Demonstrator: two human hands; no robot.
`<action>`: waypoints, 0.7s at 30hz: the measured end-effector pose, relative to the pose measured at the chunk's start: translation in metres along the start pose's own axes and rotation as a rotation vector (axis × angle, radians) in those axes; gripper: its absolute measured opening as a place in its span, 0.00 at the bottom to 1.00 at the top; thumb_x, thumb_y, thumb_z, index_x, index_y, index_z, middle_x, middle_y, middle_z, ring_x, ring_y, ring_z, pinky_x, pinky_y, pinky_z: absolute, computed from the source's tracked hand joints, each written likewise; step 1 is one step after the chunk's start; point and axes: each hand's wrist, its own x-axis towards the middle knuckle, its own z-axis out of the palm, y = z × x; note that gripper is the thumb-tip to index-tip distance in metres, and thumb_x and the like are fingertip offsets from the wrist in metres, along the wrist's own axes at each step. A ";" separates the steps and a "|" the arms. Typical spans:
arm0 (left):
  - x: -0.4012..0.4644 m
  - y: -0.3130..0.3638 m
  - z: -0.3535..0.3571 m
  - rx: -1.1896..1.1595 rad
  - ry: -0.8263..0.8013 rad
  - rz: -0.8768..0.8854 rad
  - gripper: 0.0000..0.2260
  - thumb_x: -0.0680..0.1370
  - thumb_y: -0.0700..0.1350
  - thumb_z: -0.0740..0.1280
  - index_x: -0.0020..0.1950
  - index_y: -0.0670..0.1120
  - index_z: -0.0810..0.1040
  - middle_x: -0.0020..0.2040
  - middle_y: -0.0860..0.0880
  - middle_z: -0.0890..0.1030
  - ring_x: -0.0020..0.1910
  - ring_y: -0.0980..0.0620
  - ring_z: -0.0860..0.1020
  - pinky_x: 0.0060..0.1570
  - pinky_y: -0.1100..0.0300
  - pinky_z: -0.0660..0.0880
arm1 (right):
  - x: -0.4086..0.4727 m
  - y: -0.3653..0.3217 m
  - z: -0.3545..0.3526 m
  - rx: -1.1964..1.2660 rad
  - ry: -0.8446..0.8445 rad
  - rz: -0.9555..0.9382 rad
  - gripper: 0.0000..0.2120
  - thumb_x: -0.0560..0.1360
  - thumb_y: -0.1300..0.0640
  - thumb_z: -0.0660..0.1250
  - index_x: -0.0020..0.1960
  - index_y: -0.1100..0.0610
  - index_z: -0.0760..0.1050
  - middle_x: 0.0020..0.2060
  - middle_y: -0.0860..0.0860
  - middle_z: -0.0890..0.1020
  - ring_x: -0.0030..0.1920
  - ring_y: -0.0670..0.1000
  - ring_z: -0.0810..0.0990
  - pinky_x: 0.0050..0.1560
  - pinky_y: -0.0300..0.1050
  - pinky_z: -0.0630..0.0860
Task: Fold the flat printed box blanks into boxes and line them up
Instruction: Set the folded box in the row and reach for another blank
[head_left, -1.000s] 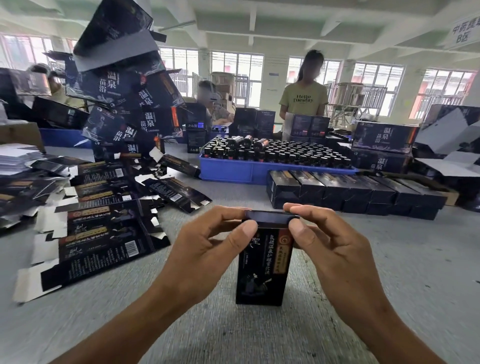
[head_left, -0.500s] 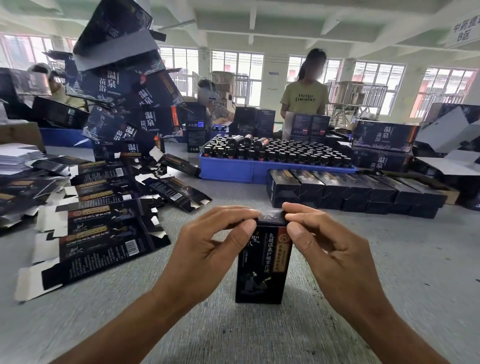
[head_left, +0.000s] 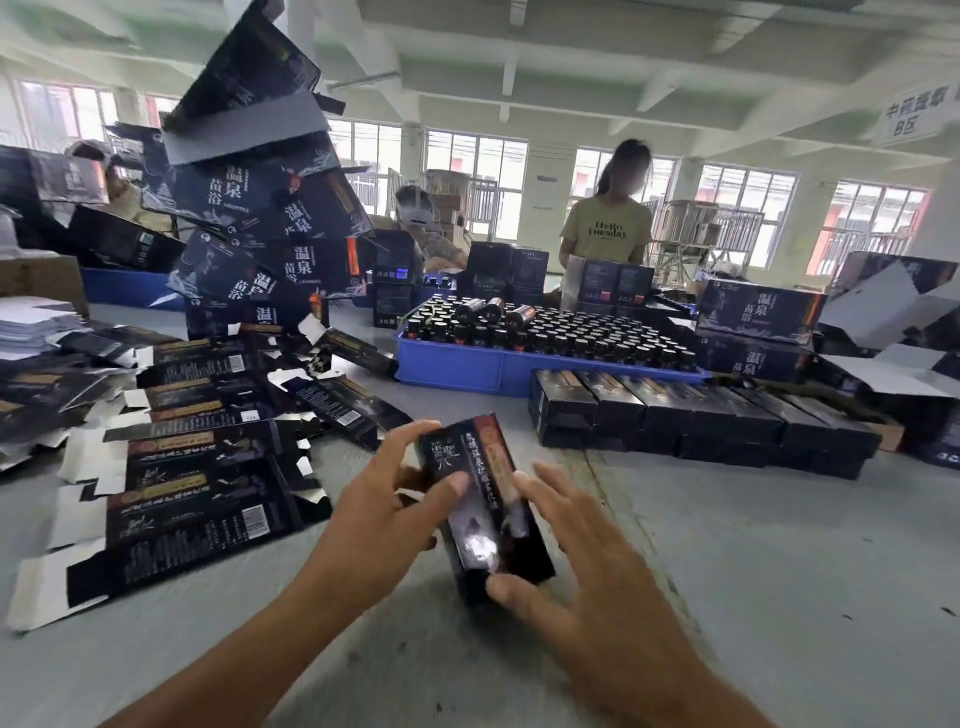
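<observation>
A folded black printed box (head_left: 485, 512) is held above the grey worktop (head_left: 753, 545), in the near middle of the scene, tilted so that its closed top end points far and to the left. The left hand (head_left: 384, 514) has its grip closed on the box: the thumb is laid across the printed front face and the fingers are curled around the left side. The right hand (head_left: 587, 577) is placed at the right side of the box with the fingers spread and nearly straight; only the thumb is seen touching the near lower end of the box, so this grip is open and is not closed around the box. The picture is blurred around both hands.

On the left part of the worktop, flat printed box blanks (head_left: 176, 499) are spread in overlapping layers, with white flaps shown at their edges. On the far right, a row of finished boxes (head_left: 696, 415) is lined up side by side, well apart from the held box. Just behind this row a blue tray (head_left: 467, 366) filled with dark bottles (head_left: 561, 332) is seen. At the far left, larger dark cartons (head_left: 260, 218) with white characters are piled high and lean at different angles. Behind the tray, a person in a yellow-green T-shirt (head_left: 608, 228) is standing at the worktop.
</observation>
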 end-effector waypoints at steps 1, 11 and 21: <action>0.000 -0.005 -0.001 -0.002 -0.010 -0.057 0.18 0.77 0.54 0.71 0.61 0.71 0.71 0.45 0.50 0.85 0.41 0.51 0.85 0.40 0.51 0.83 | 0.000 -0.002 0.004 -0.062 -0.047 -0.029 0.35 0.71 0.27 0.58 0.74 0.26 0.49 0.74 0.24 0.44 0.70 0.25 0.47 0.69 0.25 0.49; 0.008 -0.031 -0.009 0.654 -0.059 -0.122 0.30 0.74 0.73 0.48 0.71 0.63 0.68 0.50 0.61 0.78 0.48 0.60 0.78 0.50 0.56 0.77 | 0.027 0.012 0.025 -0.211 0.061 -0.032 0.24 0.78 0.33 0.53 0.55 0.47 0.80 0.60 0.41 0.81 0.63 0.45 0.75 0.63 0.47 0.72; 0.012 -0.035 -0.002 0.766 -0.166 -0.081 0.32 0.70 0.75 0.39 0.60 0.65 0.73 0.50 0.66 0.74 0.47 0.65 0.74 0.50 0.62 0.73 | 0.158 0.067 0.065 -0.459 0.008 0.061 0.12 0.83 0.50 0.59 0.61 0.55 0.74 0.60 0.53 0.81 0.58 0.54 0.78 0.59 0.47 0.72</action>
